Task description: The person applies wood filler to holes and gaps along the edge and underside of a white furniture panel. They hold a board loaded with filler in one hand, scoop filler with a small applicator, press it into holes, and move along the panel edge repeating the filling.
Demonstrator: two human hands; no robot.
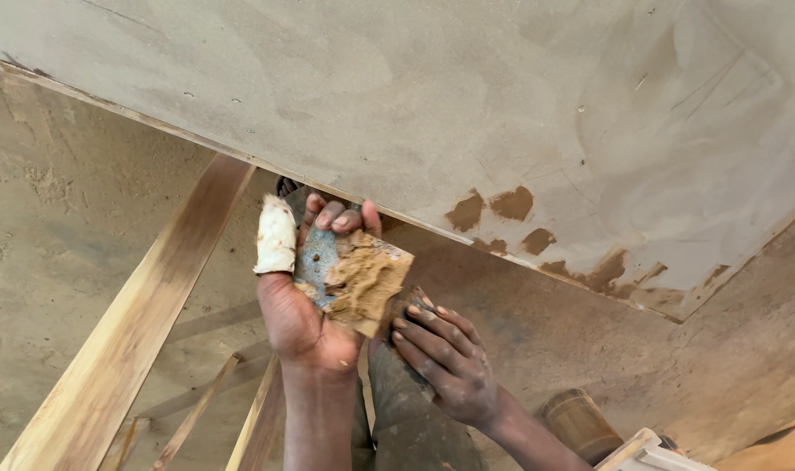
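Note:
My left hand (306,305) holds a flat blue-faced board (321,253) piled with a lump of brown filler paste (365,281). The thumb of that hand is wrapped in a dirty white bandage (276,234). Just right of it, my right hand (445,358) grips a small dark tool (412,307) whose blade end meets the paste; most of the tool is hidden by the fingers. Above both hands lies a large grey sanded wooden panel (415,96) with several brown patches of filler (511,203) near its lower edge.
A long pale wooden plank (136,331) slants down to the left, with thinner slats (197,410) under it. The dusty concrete floor (57,192) shows at left. A brown cylindrical container (580,423) and a white object (655,453) sit at the bottom right.

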